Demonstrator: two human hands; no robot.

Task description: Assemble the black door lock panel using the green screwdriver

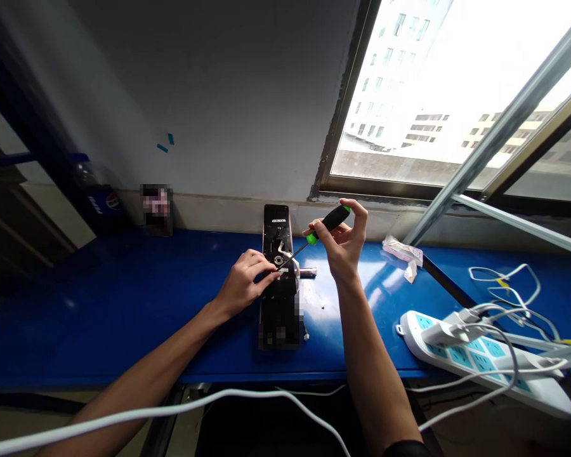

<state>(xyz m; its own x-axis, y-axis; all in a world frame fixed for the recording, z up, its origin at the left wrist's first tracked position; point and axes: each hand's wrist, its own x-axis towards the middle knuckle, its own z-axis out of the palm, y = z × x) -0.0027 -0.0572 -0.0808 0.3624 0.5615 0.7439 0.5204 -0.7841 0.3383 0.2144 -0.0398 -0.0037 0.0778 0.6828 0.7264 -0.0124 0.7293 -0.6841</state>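
A long black device housing [269, 238] with a round hole and a white wire bundle lies lengthwise on the blue table. My right hand [345, 244] is closed on a screwdriver [335, 219] with a black and green handle. The shaft slants down to the left, its tip reaching the middle of the housing. At that tip, the thumb and fingers of my left hand [247, 279] are pinched together over the housing; what lies between them is too small to make out. A tube-like reddish-brown part [308, 272] sticks out on the housing's right side.
On the blue table [147, 304], a white power strip [485, 362] with plugs and cables sits at the right. A crumpled packet [403, 249] lies behind it. A cola bottle [99, 197] stands at the back left. A white cable [219, 395] crosses the foreground.
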